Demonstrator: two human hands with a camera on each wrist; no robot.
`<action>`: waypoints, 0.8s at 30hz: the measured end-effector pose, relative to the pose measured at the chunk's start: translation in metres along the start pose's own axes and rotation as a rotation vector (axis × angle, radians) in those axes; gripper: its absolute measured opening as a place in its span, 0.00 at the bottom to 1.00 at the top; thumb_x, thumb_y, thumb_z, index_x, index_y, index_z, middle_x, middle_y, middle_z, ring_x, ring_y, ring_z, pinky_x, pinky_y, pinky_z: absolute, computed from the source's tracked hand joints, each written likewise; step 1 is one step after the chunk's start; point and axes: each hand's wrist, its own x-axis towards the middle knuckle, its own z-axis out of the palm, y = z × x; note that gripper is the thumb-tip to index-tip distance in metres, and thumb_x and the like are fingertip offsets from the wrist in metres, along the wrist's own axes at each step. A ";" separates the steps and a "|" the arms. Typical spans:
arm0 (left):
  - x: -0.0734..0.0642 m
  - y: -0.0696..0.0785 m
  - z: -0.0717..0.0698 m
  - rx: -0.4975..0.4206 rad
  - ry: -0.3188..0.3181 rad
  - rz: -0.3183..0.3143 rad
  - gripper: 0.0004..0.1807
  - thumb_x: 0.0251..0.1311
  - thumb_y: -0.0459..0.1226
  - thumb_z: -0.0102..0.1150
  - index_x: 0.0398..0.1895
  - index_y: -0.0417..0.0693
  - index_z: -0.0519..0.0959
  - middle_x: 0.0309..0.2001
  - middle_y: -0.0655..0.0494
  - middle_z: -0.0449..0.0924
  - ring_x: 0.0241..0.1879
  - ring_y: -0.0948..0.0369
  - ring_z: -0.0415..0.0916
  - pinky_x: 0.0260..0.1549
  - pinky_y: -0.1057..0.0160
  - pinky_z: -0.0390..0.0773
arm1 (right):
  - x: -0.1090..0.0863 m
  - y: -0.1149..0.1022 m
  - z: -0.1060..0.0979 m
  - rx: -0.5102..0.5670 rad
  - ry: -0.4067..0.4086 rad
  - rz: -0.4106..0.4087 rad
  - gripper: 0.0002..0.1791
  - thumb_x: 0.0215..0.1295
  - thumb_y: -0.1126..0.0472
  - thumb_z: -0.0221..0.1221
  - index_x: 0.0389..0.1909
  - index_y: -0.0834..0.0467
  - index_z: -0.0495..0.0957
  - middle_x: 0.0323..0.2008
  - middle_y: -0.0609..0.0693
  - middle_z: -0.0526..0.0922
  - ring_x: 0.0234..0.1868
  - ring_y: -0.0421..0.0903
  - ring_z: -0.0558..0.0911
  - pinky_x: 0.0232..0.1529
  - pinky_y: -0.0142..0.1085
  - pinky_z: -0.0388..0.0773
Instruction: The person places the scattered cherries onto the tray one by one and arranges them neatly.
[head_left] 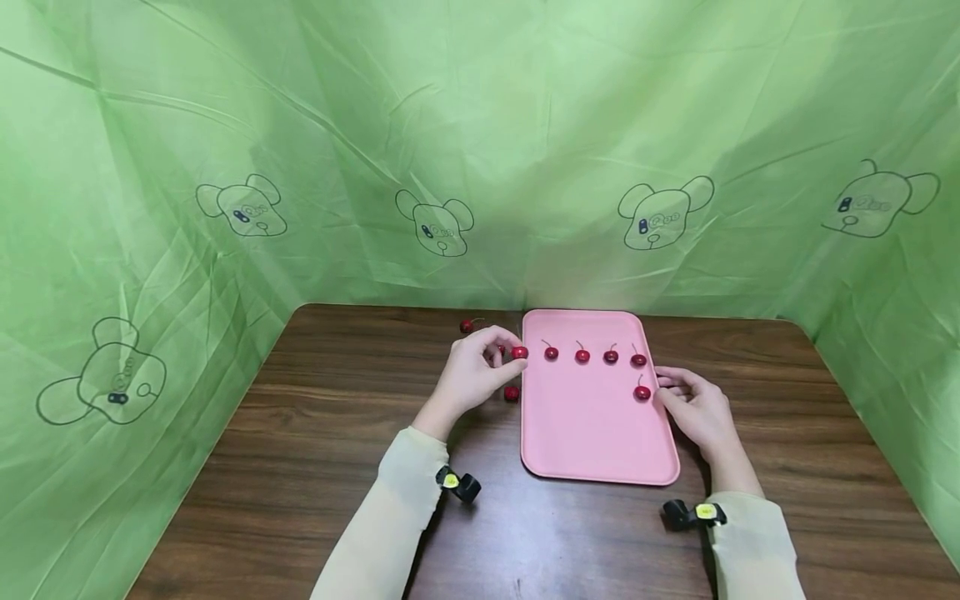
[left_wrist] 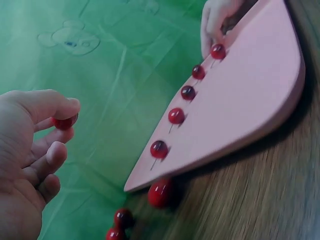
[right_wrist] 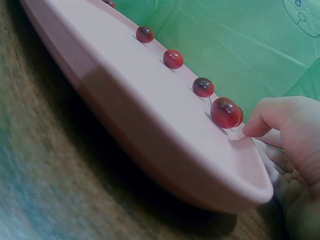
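My left hand (head_left: 480, 367) pinches a red cherry (head_left: 519, 353) between thumb and forefinger, at the left rim of a pink tray (head_left: 592, 442). In the left wrist view this cherry (left_wrist: 64, 122) shows partly behind the fingertip. My right hand (head_left: 697, 412) grips the tray's right rim, thumb on the inner side and other fingers outside in the right wrist view. Beside that thumb lies a stemmed cherry (head_left: 642, 392). Above it, a row of several stemmed cherries crosses the tray, from one on the left (head_left: 551, 353) to one on the right (head_left: 638, 360).
Left of the tray, a few more cherries lie on the dark wooden table (head_left: 300, 467). One cherry (head_left: 512, 393) is below the left hand and another (head_left: 467, 327) sits near the back edge. A green curtain (head_left: 525, 125) with drawn animal heads encloses the table.
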 end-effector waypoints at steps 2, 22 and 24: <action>0.003 0.004 0.007 0.012 -0.014 0.011 0.12 0.61 0.36 0.80 0.45 0.52 0.87 0.29 0.56 0.82 0.26 0.64 0.73 0.26 0.66 0.72 | 0.000 0.000 0.000 0.002 0.000 0.000 0.22 0.72 0.59 0.66 0.65 0.61 0.85 0.49 0.58 0.89 0.39 0.35 0.81 0.39 0.23 0.76; 0.030 0.021 0.070 0.038 -0.127 0.005 0.12 0.64 0.39 0.79 0.48 0.50 0.90 0.38 0.64 0.88 0.31 0.66 0.73 0.32 0.70 0.71 | 0.002 0.001 -0.001 0.000 0.000 -0.020 0.22 0.72 0.60 0.66 0.65 0.61 0.85 0.49 0.60 0.89 0.39 0.34 0.81 0.38 0.22 0.76; 0.032 0.023 0.076 0.029 -0.141 0.006 0.12 0.64 0.39 0.78 0.48 0.51 0.90 0.39 0.64 0.89 0.31 0.66 0.73 0.33 0.69 0.72 | 0.001 0.000 -0.001 0.003 0.002 -0.024 0.22 0.72 0.60 0.66 0.64 0.62 0.85 0.49 0.60 0.89 0.38 0.33 0.80 0.38 0.22 0.76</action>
